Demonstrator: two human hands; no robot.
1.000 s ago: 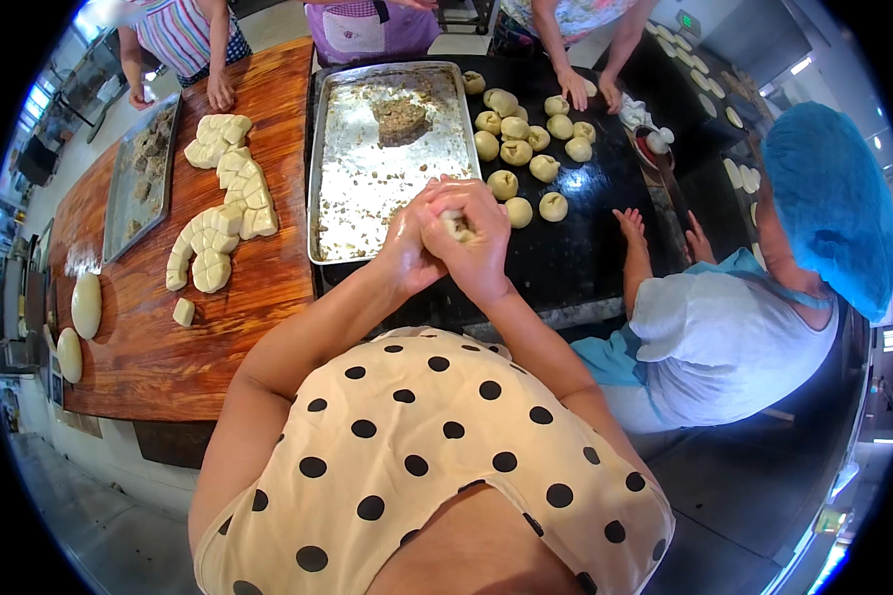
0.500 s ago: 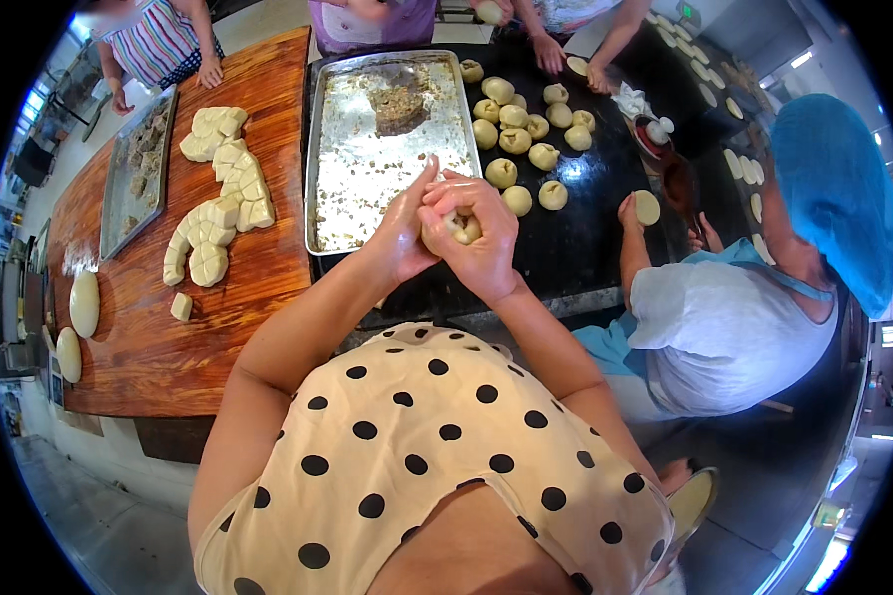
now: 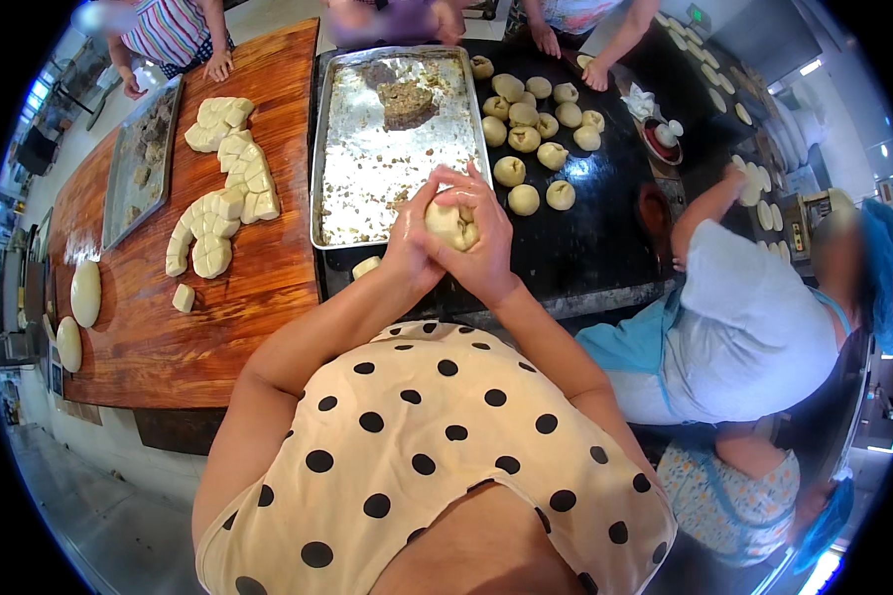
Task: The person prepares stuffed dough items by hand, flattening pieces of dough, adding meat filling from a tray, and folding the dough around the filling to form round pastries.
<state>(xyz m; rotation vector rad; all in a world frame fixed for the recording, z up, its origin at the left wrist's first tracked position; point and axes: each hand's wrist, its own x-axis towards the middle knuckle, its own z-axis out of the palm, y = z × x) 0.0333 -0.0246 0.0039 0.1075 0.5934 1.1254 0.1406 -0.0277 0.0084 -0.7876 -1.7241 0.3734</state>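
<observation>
Between my two palms, above the front edge of the black work surface, is a ball of pale dough [image 3: 450, 224] with folds gathered on top. My left hand [image 3: 413, 243] cups it from the left, and my right hand [image 3: 488, 250] wraps it from the right, fingers curled over its far side. Just behind my hands lies a metal tray [image 3: 319, 188] strewn with brown crumbs, a lump of brown filling [image 3: 407, 105] at its far end. Several round dough balls [image 3: 524, 140] rest on the black surface to the right. Beside my left forearm sits a small dough piece [image 3: 365, 267].
On the wooden table [image 3: 258, 337] at left are cut dough pieces [image 3: 213, 226], long dough lumps [image 3: 85, 295] and a second tray [image 3: 119, 213]. A co-worker [image 3: 754, 317] leans in close at right, near flat dough rounds [image 3: 754, 180]. Other people stand across the table.
My fingers have loosened around the dough ball, so more of it shows. The co-worker at right has reached farther out to the flat rounds, and another person appears at lower right.
</observation>
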